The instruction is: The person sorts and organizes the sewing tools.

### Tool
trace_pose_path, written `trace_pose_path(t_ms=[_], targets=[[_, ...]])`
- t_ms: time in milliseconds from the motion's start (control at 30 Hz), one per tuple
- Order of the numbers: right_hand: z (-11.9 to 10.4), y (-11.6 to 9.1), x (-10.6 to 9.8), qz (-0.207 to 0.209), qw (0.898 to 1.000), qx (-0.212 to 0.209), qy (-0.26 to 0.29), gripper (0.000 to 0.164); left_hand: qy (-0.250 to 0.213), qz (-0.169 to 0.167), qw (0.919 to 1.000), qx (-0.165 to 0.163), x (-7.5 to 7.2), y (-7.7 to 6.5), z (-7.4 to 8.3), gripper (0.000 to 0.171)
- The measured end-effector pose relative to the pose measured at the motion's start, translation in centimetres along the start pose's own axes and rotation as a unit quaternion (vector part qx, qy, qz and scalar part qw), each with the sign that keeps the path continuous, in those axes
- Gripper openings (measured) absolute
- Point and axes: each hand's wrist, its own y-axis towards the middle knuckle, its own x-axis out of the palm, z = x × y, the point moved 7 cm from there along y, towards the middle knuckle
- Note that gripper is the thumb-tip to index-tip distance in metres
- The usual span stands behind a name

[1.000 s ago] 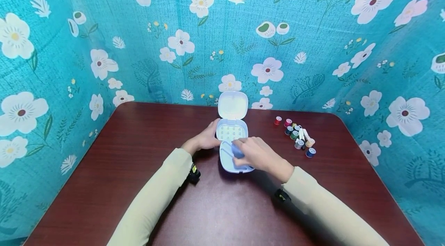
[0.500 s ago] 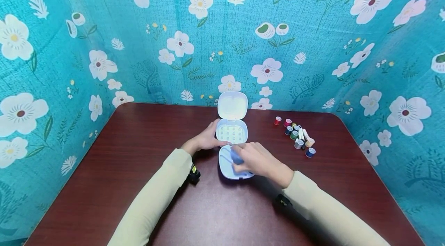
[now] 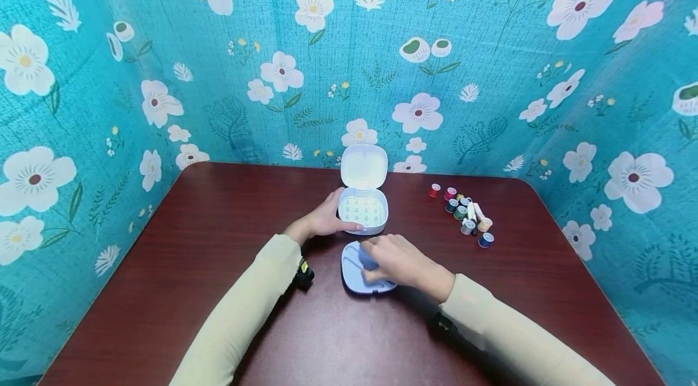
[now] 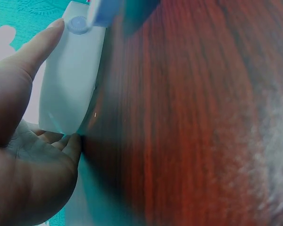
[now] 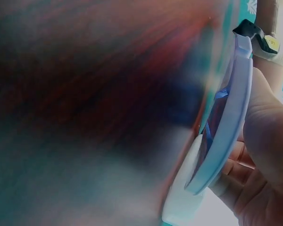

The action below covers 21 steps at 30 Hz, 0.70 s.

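A small pale plastic box (image 3: 375, 229) stands on the table with its hinged lid (image 3: 364, 166) raised; a pattern of small figures covers its inner floor. My left hand (image 3: 325, 216) grips the box at its left side, thumb across the front wall, as the left wrist view of the box (image 4: 70, 80) also shows. In front of it my right hand (image 3: 402, 260) pinches a shallow light-blue tray (image 3: 353, 276) by its raised middle part. The right wrist view shows that tray (image 5: 228, 132) edge-on, held over the table; the fingertips are partly hidden behind it.
Several thread spools lie in a loose group at the right back, among them a red spool (image 3: 434, 190) and a blue spool (image 3: 486, 240), with small white items (image 3: 475, 211) between them. A flowered curtain (image 3: 262, 28) hangs behind the brown table (image 3: 229, 216).
My right hand has drawn the tray towards me, from overlapping the box's front edge to a visible gap before it. The left hand stays on the box, thumb now plainly across its front.
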Motion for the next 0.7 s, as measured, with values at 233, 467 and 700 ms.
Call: trace_pose_path(t_ms=[233,467,700], targets=[[-0.6,-0.2,0.8,-0.024,1.0,-0.001,0.002,0.028,0.004,-0.001,0.9999,-0.015,0.1,-0.1,-0.1,0.114],[-0.9,-0.3,1.1,-0.035,0.999,0.008,0.026,0.029,0.009,0.002,0.9998,-0.017,-0.1,-0.2,0.1,0.115],[-0.7,-0.4,2.1,-0.077,0.993,0.044,0.074,0.039,0.029,0.002,0.9993,-0.026,-0.2,-0.2,0.0,0.119]])
